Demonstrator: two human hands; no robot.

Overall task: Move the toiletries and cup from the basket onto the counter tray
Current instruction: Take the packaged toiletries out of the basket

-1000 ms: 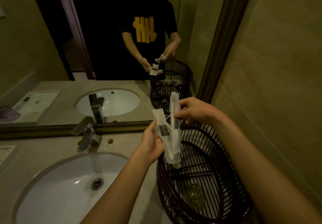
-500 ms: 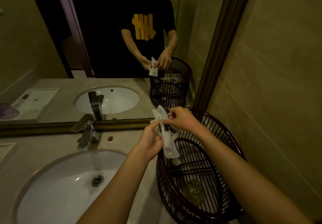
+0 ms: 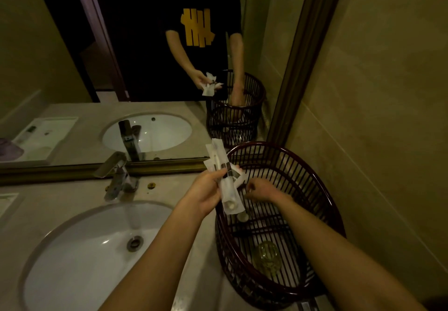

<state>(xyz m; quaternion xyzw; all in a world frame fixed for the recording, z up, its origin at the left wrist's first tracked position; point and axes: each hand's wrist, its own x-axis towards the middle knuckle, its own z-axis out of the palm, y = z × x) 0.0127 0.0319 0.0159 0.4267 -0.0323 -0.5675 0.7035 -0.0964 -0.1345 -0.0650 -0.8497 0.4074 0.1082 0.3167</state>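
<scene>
Over the near-left rim of the dark slatted basket, the left hand clamps a crinkled bundle of white sachets. Just right of them, inside the basket, the right hand curls low; its grip cannot be told. At the basket's near end lies a clear glass cup. Left of the basket sits an oval white sink.

A pale stone counter fills the lower left of the frame, running under the mirror. A white oval sink is sunk into it at lower left, with a chrome faucet standing behind the bowl. At lower right a dark slatted basket sits on the counter beside the wall
</scene>
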